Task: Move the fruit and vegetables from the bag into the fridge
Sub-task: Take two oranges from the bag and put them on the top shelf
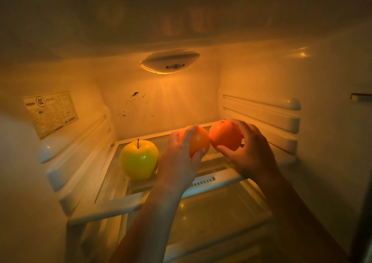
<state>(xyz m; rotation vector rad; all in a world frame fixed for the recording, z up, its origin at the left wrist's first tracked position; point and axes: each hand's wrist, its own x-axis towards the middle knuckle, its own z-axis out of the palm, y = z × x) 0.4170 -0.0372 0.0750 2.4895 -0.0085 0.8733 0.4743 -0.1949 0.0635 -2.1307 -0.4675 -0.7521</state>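
Head view. Looks down into an open fridge [261, 77], lit amber from a lamp cover [171, 61] at the top of the back wall. Counts three pieces of fruit inside: one yellow apple [138, 159] and two oranges. Counts two hands too, both bare, both stretched in from the lower edge. Finds the apple standing upright on the left part of the glass shelf [112, 174], stem up, just left of the left hand [179, 160] and apart from it. Grips the left orange [200, 142] with that hand, fingers curled over its top and left side, thumb pressed under its lower right. Grips the right orange [225, 135] with the right hand [251, 152], fingers wrapped over its top and far side, thumb hooked along its underside. Holds both oranges side by side over the middle and right of the same shelf, so close that touching or just apart cannot be told. Cannot tell either whether they rest on the glass or hang just above it. Shows neither hand loose or flat: each closed round its own fruit. Elsewhere counts one maker's label [51, 113] stuck on the left wall, a scatter of dark specks [134, 94] on the back wall, three moulded shelf rails [261, 119] on the right wall, and one clear cover [211, 212] below the shelf's white front bar.
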